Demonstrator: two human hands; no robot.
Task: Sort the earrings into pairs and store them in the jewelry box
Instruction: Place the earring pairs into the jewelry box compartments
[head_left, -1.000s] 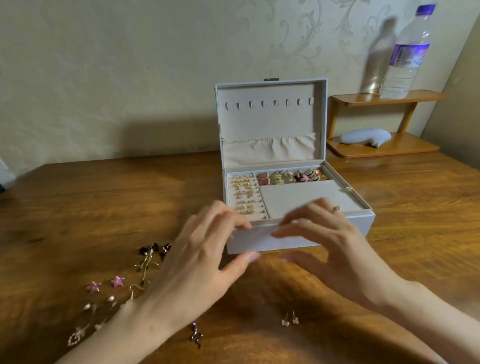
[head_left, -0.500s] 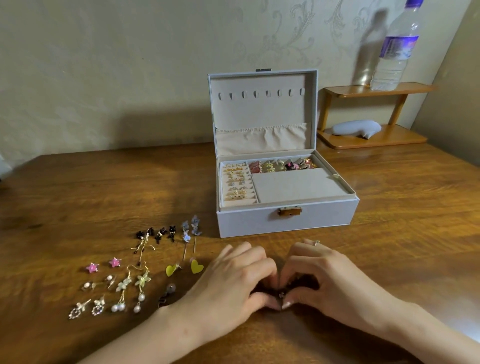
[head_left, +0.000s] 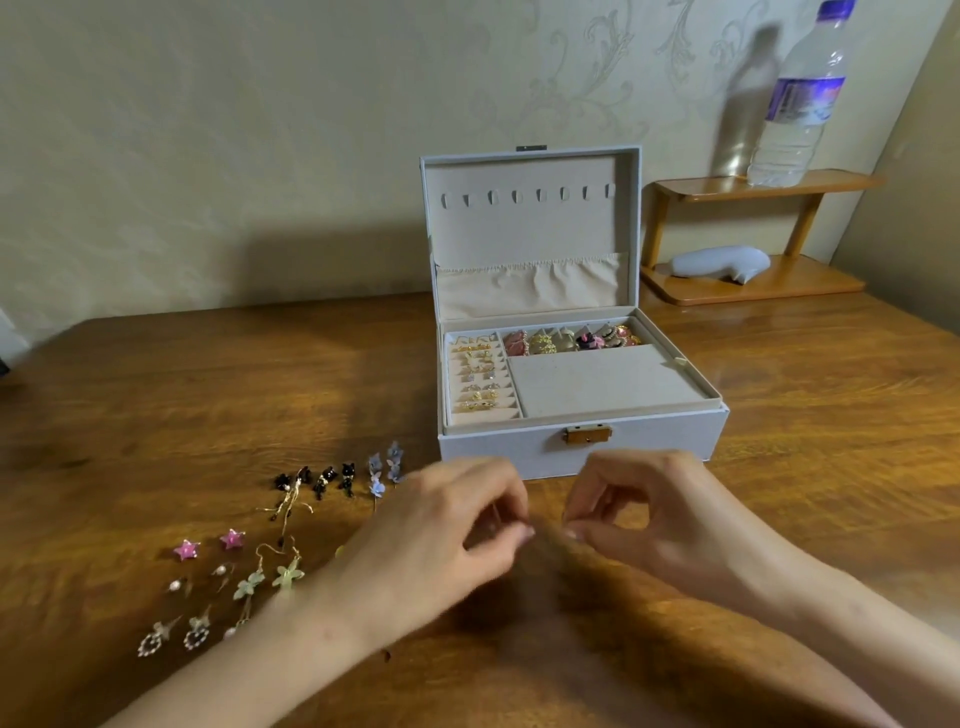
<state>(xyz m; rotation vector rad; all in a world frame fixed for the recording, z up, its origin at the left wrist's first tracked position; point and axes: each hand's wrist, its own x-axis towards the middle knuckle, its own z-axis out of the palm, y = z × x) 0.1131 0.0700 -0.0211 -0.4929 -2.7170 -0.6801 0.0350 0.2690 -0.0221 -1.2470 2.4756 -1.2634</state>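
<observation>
Nearest: left hand (head_left: 447, 540) and right hand (head_left: 660, 514) meet over the brown wooden table (head_left: 805, 441), just in front of the box. Both have fingers curled, thumb to fingertips in a pinch posture, tips close together. Motion blur there, so can't tell whether anything is actually held. Left of them, loose earrings lie roughly in twos: pearl-ringed hoop drops (head_left: 196, 636), pale green flower drops (head_left: 288, 574), small pearl studs (head_left: 175, 585), pink star studs (head_left: 231, 539). Farther back are a black-and-gold tassel piece (head_left: 291, 491), black cat-shaped earrings (head_left: 347, 475) and blue flower clusters (head_left: 376, 475). The left wrist covers part of that spread; a yellowish bit peeks out beside it, unidentifiable. Beyond the hands: pale grey jewelry box (head_left: 649, 447), lid up, gold clasp (head_left: 588, 434) on the front. Ring-roll section (head_left: 480, 382) on its left carries small gold pieces, back row of slots (head_left: 571, 340) holds coloured ones, big beige flat pad (head_left: 597, 384) is bare. Judgement: pairing looks mostly done, storing only partway, with several sets not yet in the box. Box contents too small to confirm as matched pairs. Far right: wooden shelf (head_left: 753, 286), clear water bottle (head_left: 800, 104), pale grey object (head_left: 719, 262) of unclear type.
</observation>
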